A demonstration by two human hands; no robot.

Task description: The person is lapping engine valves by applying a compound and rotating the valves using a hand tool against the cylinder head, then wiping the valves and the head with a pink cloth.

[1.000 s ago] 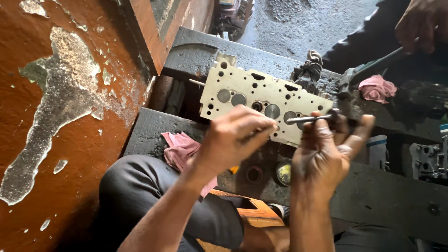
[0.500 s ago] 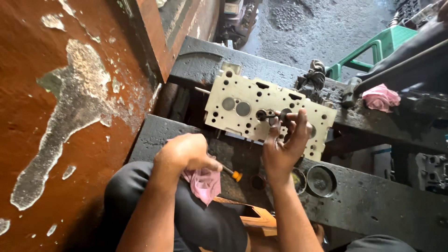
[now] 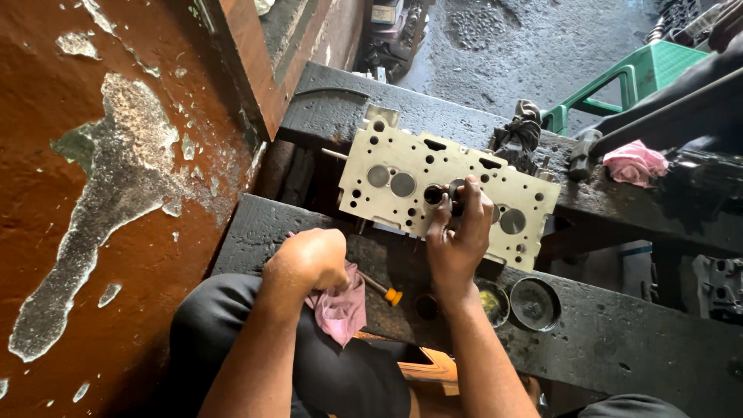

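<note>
A pale metal cylinder head point(image 3: 402, 166) with several round ports lies across two dark, greasy beams. My right hand point(image 3: 458, 240) reaches up onto it, fingers pinching a dark valve point(image 3: 457, 191) seated in a middle port. My left hand point(image 3: 308, 259) rests on the near beam point(image 3: 588, 333), closed on a pink rag point(image 3: 340, 306) that hangs over my dark trouser leg. A small tool with an orange tip point(image 3: 387, 292) lies on the beam between my hands.
Two round tins point(image 3: 534, 303) sit on the near beam at right. Another pink rag point(image 3: 635, 162) and a black rag point(image 3: 522, 135) lie on the far beam. A green stool point(image 3: 619, 77) stands behind. A peeling red wall point(image 3: 101, 193) fills the left.
My left hand dropped from the cylinder head to the pink rag on the near beam. My right hand moved up from holding a valve stem to pressing the valve into a port.
</note>
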